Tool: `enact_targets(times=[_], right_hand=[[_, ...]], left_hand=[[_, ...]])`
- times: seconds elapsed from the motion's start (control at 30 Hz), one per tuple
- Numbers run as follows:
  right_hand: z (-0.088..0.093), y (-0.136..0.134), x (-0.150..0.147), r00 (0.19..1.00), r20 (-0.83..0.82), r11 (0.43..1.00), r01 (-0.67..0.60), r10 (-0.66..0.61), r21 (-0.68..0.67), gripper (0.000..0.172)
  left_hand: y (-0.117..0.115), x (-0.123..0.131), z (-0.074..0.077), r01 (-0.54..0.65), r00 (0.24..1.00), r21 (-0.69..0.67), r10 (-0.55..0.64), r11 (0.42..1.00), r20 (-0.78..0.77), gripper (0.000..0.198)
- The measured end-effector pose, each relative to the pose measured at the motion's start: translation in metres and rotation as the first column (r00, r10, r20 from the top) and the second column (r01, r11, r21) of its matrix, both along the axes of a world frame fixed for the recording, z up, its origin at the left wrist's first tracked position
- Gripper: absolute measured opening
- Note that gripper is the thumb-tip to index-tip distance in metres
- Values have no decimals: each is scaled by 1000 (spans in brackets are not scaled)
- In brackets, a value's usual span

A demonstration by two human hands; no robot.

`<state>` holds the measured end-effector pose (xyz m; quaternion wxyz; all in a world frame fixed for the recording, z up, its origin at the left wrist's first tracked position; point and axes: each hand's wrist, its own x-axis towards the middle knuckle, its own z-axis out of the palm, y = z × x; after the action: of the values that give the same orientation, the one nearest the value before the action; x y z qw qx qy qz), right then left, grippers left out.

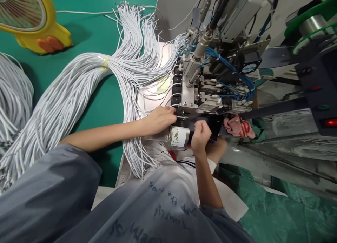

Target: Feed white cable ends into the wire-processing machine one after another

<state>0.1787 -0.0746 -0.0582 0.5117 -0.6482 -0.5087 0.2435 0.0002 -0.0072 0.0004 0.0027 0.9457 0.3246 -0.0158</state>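
My left hand is closed in a pinch on a thin white wire, holding its end against the black slots at the front of the metal machine. My right hand is a fist just below the machine's front edge, beside a white cylinder with a warning label; what it holds, if anything, is hidden. A big bundle of white wires fans across the green table towards the machine.
A yellow duck-shaped fan stands at the back left. More white wires lie at the far left. A red and white rag hangs right of the machine. Blue hoses and a green reel sit at the upper right.
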Motion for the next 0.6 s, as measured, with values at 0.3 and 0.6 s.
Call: enact_targets(times=[0.3, 0.6], right_hand=[[8, -68, -98, 731, -88, 654, -651, 677, -385, 26], [-29, -68, -126, 831, -32, 789, -539, 556, -296, 36]], left_hand=[[9, -2, -2, -96, 995, 72, 94, 993, 42, 27], [-49, 11, 7, 219, 942, -17, -207, 975, 263, 33]])
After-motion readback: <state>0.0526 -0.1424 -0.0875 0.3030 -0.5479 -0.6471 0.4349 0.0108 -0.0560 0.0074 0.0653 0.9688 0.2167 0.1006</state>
